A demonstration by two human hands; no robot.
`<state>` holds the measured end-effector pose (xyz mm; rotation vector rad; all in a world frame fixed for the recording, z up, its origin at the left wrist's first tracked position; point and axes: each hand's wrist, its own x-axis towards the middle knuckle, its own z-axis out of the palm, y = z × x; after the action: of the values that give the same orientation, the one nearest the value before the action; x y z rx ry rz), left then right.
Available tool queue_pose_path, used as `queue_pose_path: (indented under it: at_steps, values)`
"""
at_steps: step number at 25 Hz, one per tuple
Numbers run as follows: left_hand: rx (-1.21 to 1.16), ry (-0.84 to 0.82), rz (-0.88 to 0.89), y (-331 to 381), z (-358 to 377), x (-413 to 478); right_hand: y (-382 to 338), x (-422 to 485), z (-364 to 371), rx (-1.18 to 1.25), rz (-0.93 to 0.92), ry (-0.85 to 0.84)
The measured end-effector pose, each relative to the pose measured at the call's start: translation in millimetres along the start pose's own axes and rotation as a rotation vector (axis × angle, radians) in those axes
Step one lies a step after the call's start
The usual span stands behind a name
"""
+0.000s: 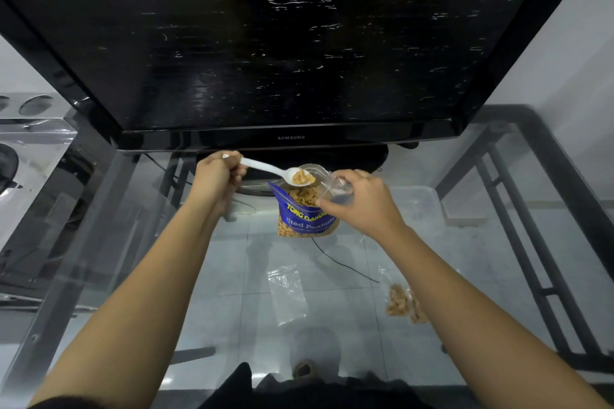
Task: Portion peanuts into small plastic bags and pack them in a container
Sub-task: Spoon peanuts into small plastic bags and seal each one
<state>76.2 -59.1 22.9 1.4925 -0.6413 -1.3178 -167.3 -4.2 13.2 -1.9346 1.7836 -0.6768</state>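
- Here, in the head view, the left hand [217, 176] is fisted around the handle of a white plastic spoon [275, 171] whose bowl carries peanuts [303, 178].
- The right hand [360, 199] pinches a small clear bag [327, 181], its mouth touching the spoon's bowl.
- Both hover above the open blue peanut pouch [305, 214], standing on the glass table [109, 242] near its far edge, in front of a black television [265, 43].
- 1 empty clear bag [289, 295] lies toward the near edge; 1 filled bag [403, 304] lies to its right.
- A clear container [420, 206] sits toward the far right corner.
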Motion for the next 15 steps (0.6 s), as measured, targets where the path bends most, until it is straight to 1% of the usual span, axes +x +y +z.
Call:
queue_pose_path:
  at_steps: [2, 4, 6, 8, 10, 11, 12, 13, 14, 15]
  values:
    - [0.023, -0.014, 0.068, 19.4, 6.7, -7.4, -9.9, 2.4, 5.0, 0.055, 0.000, 0.027]
    - [0.161, -0.044, 0.198, 37.3, 16.4, -20.9, -18.7, 4.5, 9.5, 0.166, 0.021, 0.085]
    - [0.418, -0.077, 0.443, 52.9, 25.0, -42.5, -26.1, 6.1, 13.7, 0.255, 0.034, 0.141]
    - [0.682, -0.116, 0.769, 63.1, 30.8, -66.7, -32.1, 6.6, 16.8, 0.314, 0.027, 0.187]
    - [0.823, -0.157, 1.073, 69.3, 31.9, -86.5, -36.7, 7.1, 17.7, 0.351, 0.011, 0.232]
    - [0.818, -0.129, 1.154, 72.3, 30.8, -90.0, -37.8, 7.5, 17.1, 0.366, 0.012, 0.243]
    - [0.751, -0.063, 1.157, 74.9, 28.6, -88.2, -37.5, 7.8, 16.0, 0.388, 0.029, 0.238]
    - [0.640, 0.018, 1.075, 76.6, 25.7, -79.7, -36.0, 7.8, 14.5, 0.422, 0.063, 0.222]
    - [0.519, 0.074, 0.950, 74.5, 22.6, -67.1, -33.2, 7.3, 12.5, 0.473, 0.109, 0.204]
    - [0.450, 0.095, 0.809, 68.4, 21.0, -56.5, -29.4, 6.3, 10.4, 0.533, 0.156, 0.192]
